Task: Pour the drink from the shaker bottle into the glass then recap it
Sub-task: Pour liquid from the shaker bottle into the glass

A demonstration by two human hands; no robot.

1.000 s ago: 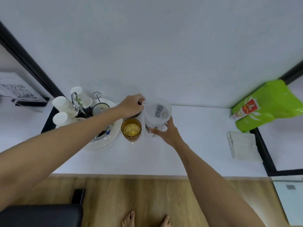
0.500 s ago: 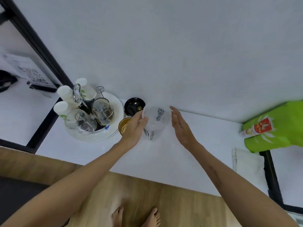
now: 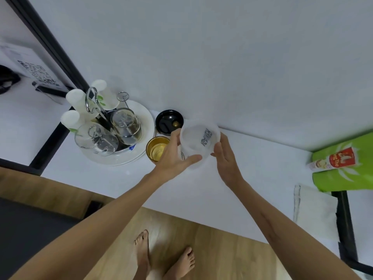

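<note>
Shaker bottle [image 3: 198, 144]: translucent white plastic, dark lettering on the wall, uncapped, mouth facing up toward the camera — interior appears empty. It is at the back of the white counter, close to the wall. Cap [image 3: 169, 122]: black, round, lying apart on the counter just behind and left of the bottle. Glass [image 3: 157, 148]: amber-tinted, upright, holding yellowish liquid, immediately left of the bottle.
</note>
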